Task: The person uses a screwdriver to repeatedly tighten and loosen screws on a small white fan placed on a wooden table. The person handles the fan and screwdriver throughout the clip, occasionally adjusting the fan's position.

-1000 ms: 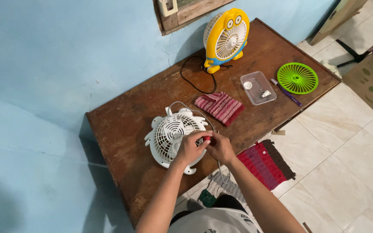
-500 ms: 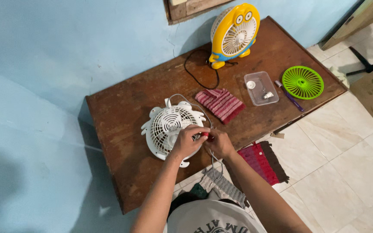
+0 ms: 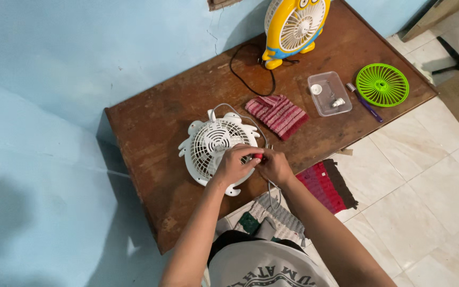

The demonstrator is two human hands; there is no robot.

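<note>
Head view looks straight down on a small white plastic table fan (image 3: 214, 149) lying flat on its back, its round slotted grille facing up and little rounded feet sticking out around its rim. It sits near the front edge of the bench, left of the middle, with a thin grey cord (image 3: 268, 183) running from its top around its right side and down off the bench edge.

Both forearms reach up from the bottom of the picture and meet at the fan's lower right rim. The left hand (image 3: 235, 165) rests over the edge of the grille, fingers curled and pinched together with the thumb on a small red-tipped object (image 3: 258, 156) that is too small to make out. The right hand (image 3: 275, 166) is just beside it, touching it, fingers closed around the same spot and the cord.

A dark brown, worn wooden bench (image 3: 150, 133) stands against a pale blue wall (image 3: 54, 64). Farther back on it lie a folded red striped cloth (image 3: 277, 115), a clear plastic tray (image 3: 329, 93) with small parts inside, a purple pen-like tool (image 3: 365, 102), a loose round green fan grille (image 3: 382, 84) and an upright yellow fan (image 3: 295, 25) with a black cord (image 3: 251, 69). A white tiled floor (image 3: 426, 186) lies to the right, with a red woven mat (image 3: 325, 186) beside the bench.
</note>
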